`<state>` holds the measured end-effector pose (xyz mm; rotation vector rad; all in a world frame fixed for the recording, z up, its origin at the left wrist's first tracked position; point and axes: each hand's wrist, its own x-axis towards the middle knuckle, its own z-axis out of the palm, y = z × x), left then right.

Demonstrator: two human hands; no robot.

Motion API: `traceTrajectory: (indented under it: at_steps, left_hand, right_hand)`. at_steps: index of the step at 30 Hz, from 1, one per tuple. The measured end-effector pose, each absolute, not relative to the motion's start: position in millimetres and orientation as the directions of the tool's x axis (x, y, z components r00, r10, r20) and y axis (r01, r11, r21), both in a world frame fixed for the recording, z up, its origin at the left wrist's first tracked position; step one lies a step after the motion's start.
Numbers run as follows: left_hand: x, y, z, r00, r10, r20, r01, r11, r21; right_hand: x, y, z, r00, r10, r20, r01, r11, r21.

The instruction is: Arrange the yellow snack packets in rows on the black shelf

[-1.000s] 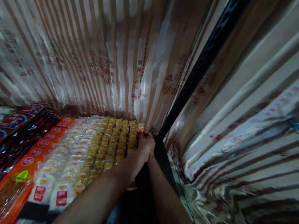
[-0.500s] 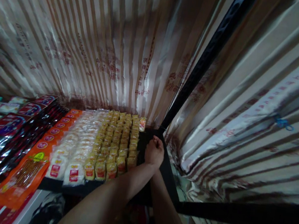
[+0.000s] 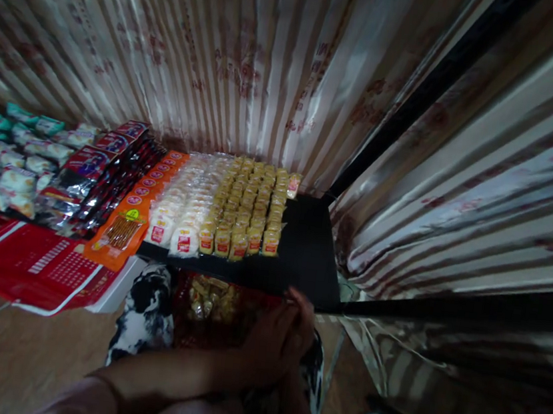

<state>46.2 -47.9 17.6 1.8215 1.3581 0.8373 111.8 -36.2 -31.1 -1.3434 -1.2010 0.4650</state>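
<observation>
Head view: both hands (image 3: 277, 341) together, grip unclear, over dim red snack bag (image 3: 208, 309).

A small snack stall: rows of yellow snack packets (image 3: 249, 207), orange packs (image 3: 130, 216) and black foil bags (image 3: 98, 178) displayed on a shelf (image 3: 300, 257) under striped tarpaulin (image 3: 225, 46)

The left hand (image 3: 267, 343) and right hand (image 3: 302, 334) were pressed together low before the body (fingers curled, forearms converging).
</observation>
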Motion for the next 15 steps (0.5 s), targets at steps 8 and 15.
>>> traceTrajectory:
  at_steps: [8,15]
  left_hand:
    - [-49.5,-93.5,-32.5,0.21,0.894,-0.396,0.577,0.214,0.788]
    - [-95.9,-82.9,-75.8,0.005,0.781,-0.625,0.819,0.355,0.45]
  right_hand:
    - [50.1,-76.6,-77.4,0.021,0.992,-0.127,0.342,-0.126,-0.931]
    - [12.5,-71.4,-117.1,-0.336,0.845,-0.417,0.575,-0.166,-0.801]
